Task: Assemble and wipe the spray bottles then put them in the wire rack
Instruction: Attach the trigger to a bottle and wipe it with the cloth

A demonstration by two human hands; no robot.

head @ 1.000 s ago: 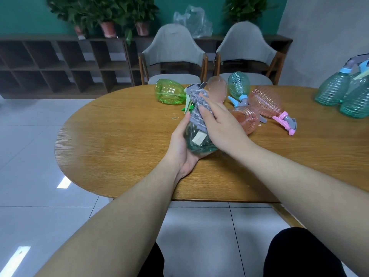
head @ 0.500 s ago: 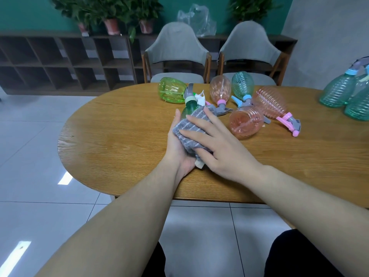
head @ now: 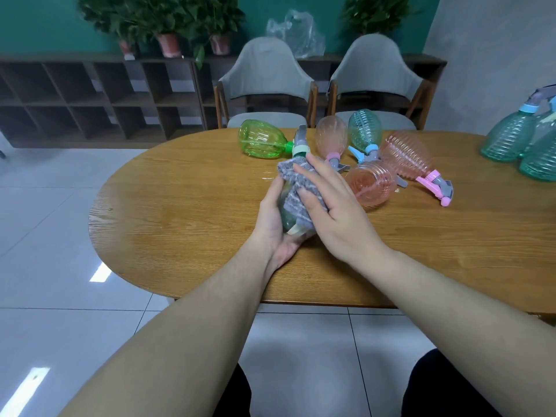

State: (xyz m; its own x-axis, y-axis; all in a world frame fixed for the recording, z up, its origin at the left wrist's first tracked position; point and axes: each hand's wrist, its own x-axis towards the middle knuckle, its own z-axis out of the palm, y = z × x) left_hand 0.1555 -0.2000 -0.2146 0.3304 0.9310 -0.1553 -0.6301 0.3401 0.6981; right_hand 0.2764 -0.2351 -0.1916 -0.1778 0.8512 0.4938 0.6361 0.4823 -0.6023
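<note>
While the left hand (head: 278, 233) cupped a clear green plastic spray bottle (head: 286, 216) above the wooden tabletop (head: 186, 212), fingers curled round it, the right hand (head: 334, 212) pressed a grey fuzzy cloth (head: 296, 188) on it w/ straight fingers.

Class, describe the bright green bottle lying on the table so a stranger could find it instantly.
Start at the wooden table, far edge, before the left grey chair. The bright green bottle lies leftmost in the cluster, the only lime-coloured one; its neighbours are pink or teal.
</note>
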